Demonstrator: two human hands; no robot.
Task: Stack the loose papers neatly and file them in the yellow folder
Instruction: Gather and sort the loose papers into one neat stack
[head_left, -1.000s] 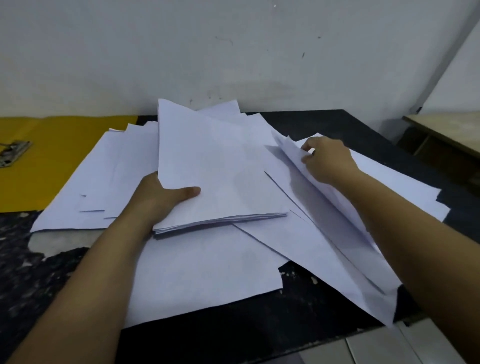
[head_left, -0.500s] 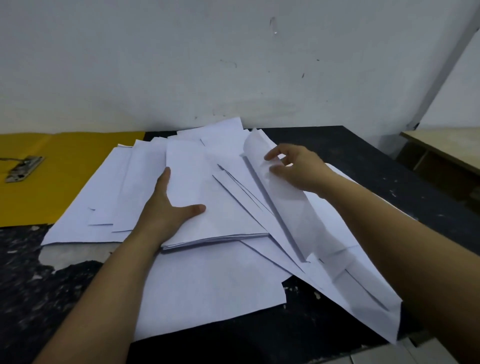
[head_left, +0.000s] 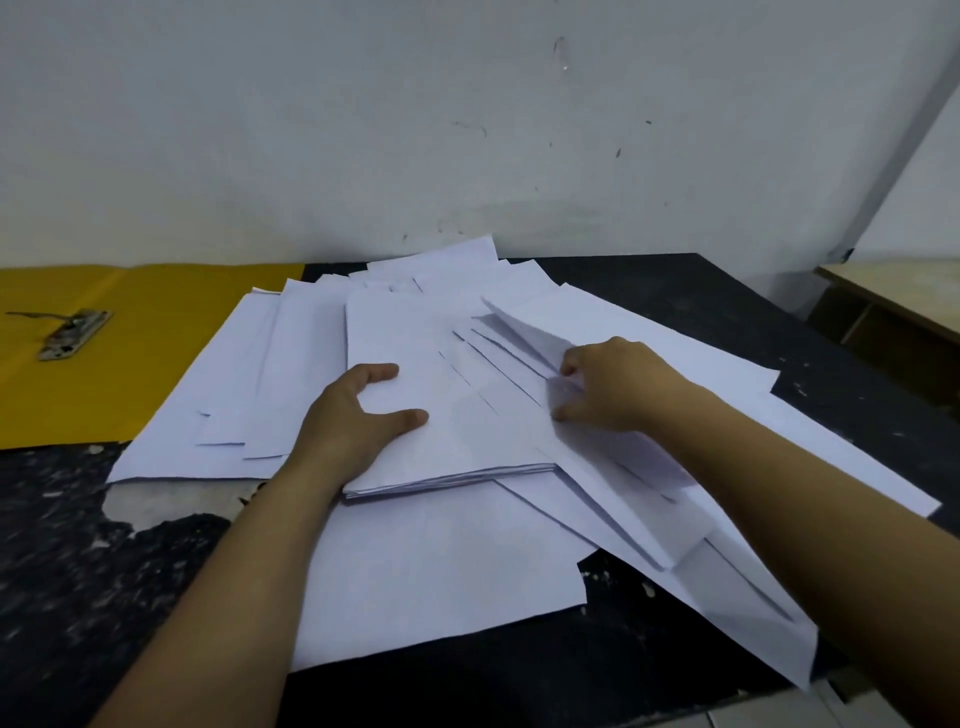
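The left hand (head_left: 358, 421) grips a small stack of papers (head_left: 441, 415) at its left side, thumb on top and the fingers curled round the edge. The stack lies on loose sheets (head_left: 441, 571) spread over the middle of the dark tabletop (head_left: 104, 571). Just beside it, the right hand (head_left: 618, 384) pinches the edge of some fanned sheets (head_left: 519, 332) with a narrow grip. The yellow folder (head_left: 130, 358) lies open at the far left edge, well apart from both hands, with its metal clip (head_left: 72, 335) showing.
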